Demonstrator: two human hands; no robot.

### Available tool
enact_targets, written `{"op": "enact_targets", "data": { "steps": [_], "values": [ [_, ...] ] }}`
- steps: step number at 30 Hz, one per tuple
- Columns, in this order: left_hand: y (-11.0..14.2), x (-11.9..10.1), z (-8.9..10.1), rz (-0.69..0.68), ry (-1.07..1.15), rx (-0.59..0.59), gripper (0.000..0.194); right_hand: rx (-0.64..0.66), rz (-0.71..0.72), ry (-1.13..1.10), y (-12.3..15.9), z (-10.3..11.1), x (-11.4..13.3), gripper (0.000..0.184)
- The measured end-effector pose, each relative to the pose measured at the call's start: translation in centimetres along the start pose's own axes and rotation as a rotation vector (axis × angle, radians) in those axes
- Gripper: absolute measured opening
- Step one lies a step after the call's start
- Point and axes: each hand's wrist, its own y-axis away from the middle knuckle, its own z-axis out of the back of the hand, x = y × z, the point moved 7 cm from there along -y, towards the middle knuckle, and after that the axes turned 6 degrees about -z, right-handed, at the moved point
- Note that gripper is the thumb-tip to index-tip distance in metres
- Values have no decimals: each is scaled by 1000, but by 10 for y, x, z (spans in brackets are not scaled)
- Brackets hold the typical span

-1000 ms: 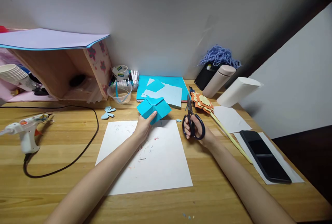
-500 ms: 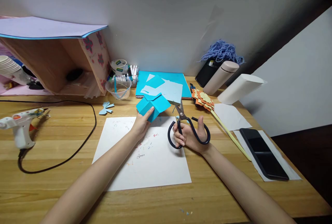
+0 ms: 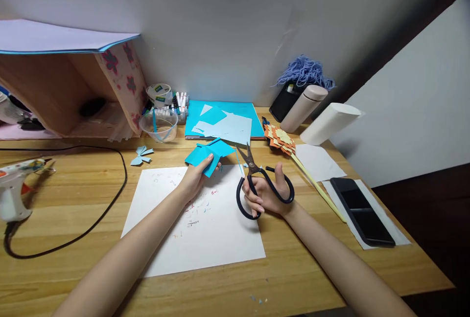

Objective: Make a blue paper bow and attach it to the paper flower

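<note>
My left hand (image 3: pixel 199 172) pinches a folded piece of bright blue paper (image 3: pixel 220 148) with cut edges, its thumb on top. The paper is held above the far part of a marked white sheet (image 3: pixel 165 238). To its right, my right hand (image 3: pixel 267 193) grips black-handled scissors (image 3: pixel 251 164), with fingers and thumb in the loops. The blades point away from me and stand apart, near the right tip of the blue paper. A thin blue strip (image 3: pixel 238 160) shows between the paper and the blades. Small paper scraps lie behind the scissors.
A glue gun (image 3: pixel 18 185) with its cord lies at left, near a light blue paper bow (image 3: pixel 141 155). Behind are a plastic bowl (image 3: pixel 159 128) and a blue folder (image 3: pixel 191 121). At right are a paper flower (image 3: pixel 281 138), a thermos (image 3: pixel 304 106) and a phone (image 3: pixel 362 212).
The blue paper has turned and tilted in my left hand. A thin strip now shows at its right tip. The scissors' blades have spread wider, and the whole view has shifted slightly.
</note>
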Motion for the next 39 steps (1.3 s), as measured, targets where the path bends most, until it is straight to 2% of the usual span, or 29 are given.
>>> {"op": "enact_targets", "data": {
  "steps": [8,14,18,29,39],
  "values": [
    [2,-7,8,-115,-45,-121,30,24,-158,138,-1,15,-21,90],
    [3,-6,8,-164,-141,-106,32,43,-215,186,-1,16,-26,88],
    [3,-5,10,-166,-125,-124,37,31,-223,197,0,15,-25,87],
    [2,-3,9,-174,-150,-91,34,10,-208,193,-2,19,-24,87],
    [3,-2,9,-179,-186,-82,37,-79,-142,238,-6,18,-21,80]
  ]
}}
